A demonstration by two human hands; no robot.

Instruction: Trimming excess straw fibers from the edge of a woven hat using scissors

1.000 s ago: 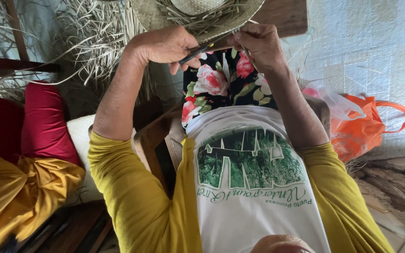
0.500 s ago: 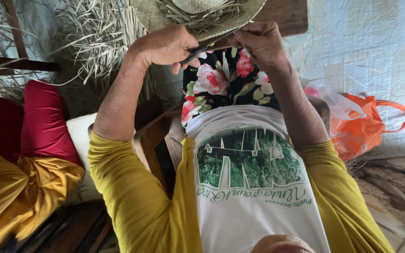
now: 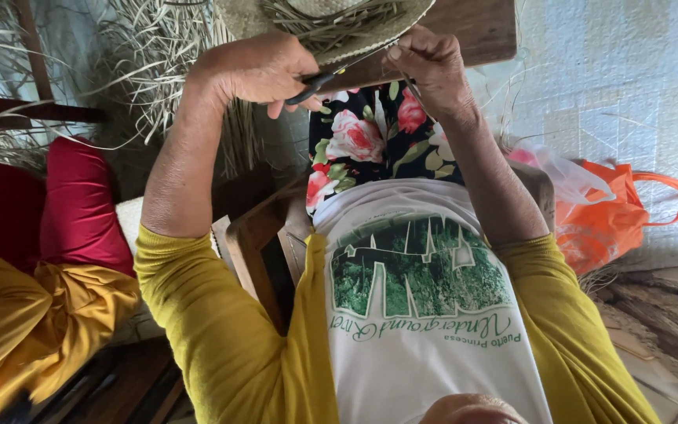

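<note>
One woven straw hat (image 3: 331, 23) sits at the top, above the lap. The left hand (image 3: 256, 67) grips one pair of dark scissors (image 3: 315, 82) under its brim, and the right hand (image 3: 425, 67) pinches a loose straw strand (image 3: 411, 85) beside it. One orange bag (image 3: 614, 212) lies to the right.

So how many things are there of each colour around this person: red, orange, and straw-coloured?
Red: 2, the cushions
Orange: 1, the bag
Straw-coloured: 1, the hat, gripped by the right hand while the left hand holds scissors to it
Total: 4
</note>
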